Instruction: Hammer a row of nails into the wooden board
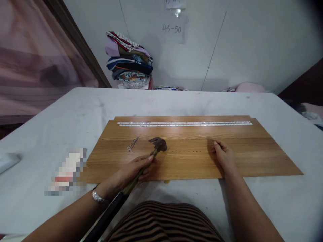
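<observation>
A claw hammer [159,144] lies slantwise over the wooden board [242,158], its long black grip running back toward my body. My left hand [138,167] is closed around the handle close behind the metal head. Over the right half of the board, my right hand [224,155] is closed, thumb against curled fingers; whether it pinches something small cannot be made out. Several loose nails [132,144] lie in a small pile left of the hammer head. A row of small dark dots [183,151] runs across the board between the hammer head and my right hand.
Two white marked strips [186,124] lie along the board's far edge. The board rests on a white-covered table [161,102]. A pixelated item [67,171] is left of it, and a white object [8,161] farther left. Folded clothes [131,62] are stacked behind the table.
</observation>
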Demonstrator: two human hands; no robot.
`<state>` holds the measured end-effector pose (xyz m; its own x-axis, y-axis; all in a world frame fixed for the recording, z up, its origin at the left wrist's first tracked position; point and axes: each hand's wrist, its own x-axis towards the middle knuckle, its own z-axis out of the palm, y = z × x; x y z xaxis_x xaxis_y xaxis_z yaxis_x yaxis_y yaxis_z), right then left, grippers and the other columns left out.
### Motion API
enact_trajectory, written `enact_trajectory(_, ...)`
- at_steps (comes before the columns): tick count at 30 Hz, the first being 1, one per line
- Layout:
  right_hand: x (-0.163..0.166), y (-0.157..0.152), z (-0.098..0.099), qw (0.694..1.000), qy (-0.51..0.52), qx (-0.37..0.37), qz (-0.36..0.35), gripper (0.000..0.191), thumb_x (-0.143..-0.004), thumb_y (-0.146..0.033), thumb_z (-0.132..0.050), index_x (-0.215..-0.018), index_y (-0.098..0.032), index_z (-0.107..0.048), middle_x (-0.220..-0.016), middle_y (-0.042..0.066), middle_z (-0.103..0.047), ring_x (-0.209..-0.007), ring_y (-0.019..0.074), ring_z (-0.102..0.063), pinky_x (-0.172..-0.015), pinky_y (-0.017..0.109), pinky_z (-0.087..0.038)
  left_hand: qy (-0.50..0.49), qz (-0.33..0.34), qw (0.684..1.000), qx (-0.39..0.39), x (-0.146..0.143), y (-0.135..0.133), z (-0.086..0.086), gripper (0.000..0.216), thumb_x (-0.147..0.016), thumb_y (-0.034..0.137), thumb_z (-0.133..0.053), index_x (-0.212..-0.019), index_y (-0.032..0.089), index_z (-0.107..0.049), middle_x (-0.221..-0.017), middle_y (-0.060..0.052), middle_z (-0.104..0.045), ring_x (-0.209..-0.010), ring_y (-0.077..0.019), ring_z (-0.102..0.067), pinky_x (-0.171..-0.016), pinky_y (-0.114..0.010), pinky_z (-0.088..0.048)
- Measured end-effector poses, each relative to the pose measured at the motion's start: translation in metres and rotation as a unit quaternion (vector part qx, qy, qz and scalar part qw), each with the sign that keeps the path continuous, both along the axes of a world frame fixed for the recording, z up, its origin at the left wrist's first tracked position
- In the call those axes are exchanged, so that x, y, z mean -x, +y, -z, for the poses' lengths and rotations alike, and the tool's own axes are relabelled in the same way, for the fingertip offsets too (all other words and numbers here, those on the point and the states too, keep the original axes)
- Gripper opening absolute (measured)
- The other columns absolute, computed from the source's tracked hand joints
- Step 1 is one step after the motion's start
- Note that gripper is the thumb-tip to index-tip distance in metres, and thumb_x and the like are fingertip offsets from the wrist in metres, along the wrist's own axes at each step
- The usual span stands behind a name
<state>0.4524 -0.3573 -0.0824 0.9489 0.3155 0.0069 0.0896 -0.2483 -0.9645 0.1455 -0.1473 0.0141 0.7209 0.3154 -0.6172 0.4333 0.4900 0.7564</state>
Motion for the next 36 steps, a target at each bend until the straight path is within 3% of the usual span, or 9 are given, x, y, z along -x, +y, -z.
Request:
enact_trajectory(9,-0.003,-0.003,0.009,1.0,-0.015,0.002,-0.014,0.048,-0.075,-0.062,-0.066,-0.091,-0.018,-0.076,-0.068,0.002,-0.07,-0.059,0.0175,-0.058,-0.062,0.032,-0.05,0.004,-0.003,1.0,-0.008,0.003,0.003,0.007,0.061,-0.072,0.069,-0.078,-0.097,0.017,-0.061,-0.057,0.009,-0.043,-0.044,-0.0059,-0.03,-0.041,-0.021,-0.019)
enact_trajectory(18,-0.003,-0.001,0.006,1.0,-0.013,0.008,-0.004,0.05,-0.071,-0.063,-0.066,-0.088,-0.018,-0.076,-0.062,0.002,-0.068,-0.057,0.019,-0.059,-0.06,0.033,-0.049,0.011,0.001,1.0,-0.006,0.004,0.007,0.011,0.065,-0.068,0.072,-0.079,-0.098,0.017,-0.063,-0.055,0.01,-0.041,-0.042,-0.005,-0.029,-0.041,-0.021,-0.018)
enact_trajectory(24,-0.004,-0.001,0.008,1.0,-0.022,0.009,-0.02,0.045,-0.073,-0.059,-0.064,-0.088,-0.018,-0.076,-0.064,0.001,-0.068,-0.059,0.0187,-0.059,-0.063,0.033,-0.049,-0.013,0.005,1.0,0.007,0.005,0.008,0.019,0.058,-0.075,0.069,-0.076,-0.097,0.017,-0.063,-0.056,0.009,-0.041,-0.042,-0.0057,-0.029,-0.041,-0.022,-0.018)
enact_trajectory(36,-0.005,-0.002,0.009,0.999,-0.025,0.021,-0.028,0.048,-0.074,-0.062,-0.063,-0.089,-0.018,-0.077,-0.065,0.003,-0.069,-0.059,0.0194,-0.06,-0.062,0.033,-0.05,-0.013,0.008,1.0,-0.011,0.004,0.007,0.016,0.054,-0.078,0.067,-0.074,-0.095,0.017,-0.064,-0.057,0.008,-0.042,-0.044,-0.0066,-0.03,-0.043,-0.023,-0.019)
